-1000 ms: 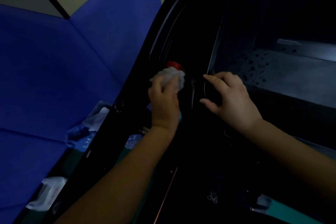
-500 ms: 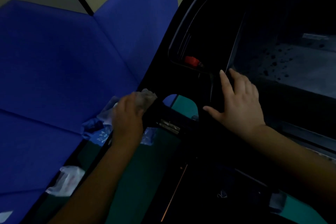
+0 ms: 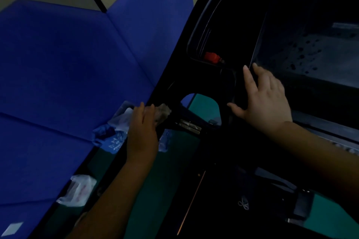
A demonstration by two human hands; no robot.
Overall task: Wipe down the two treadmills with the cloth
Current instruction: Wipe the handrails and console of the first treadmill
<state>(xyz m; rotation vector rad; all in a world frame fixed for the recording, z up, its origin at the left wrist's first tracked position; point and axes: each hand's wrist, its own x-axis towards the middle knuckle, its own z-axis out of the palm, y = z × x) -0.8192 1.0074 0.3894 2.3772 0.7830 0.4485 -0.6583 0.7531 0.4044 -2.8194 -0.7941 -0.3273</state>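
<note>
Cloth pale, crumpled, gripped by left hand; right hand flat, fingers straight.

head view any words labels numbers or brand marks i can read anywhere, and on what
None can be read.
White print on the blue wrapper beside the left hand: too blurred to read.
Reddish marks on the clear plastic bag by the blue wall: too blurred.
Small white emblem on the dark treadmill frame: a looped shape, no letters legible.
The cloth and the red part show no text.
</note>
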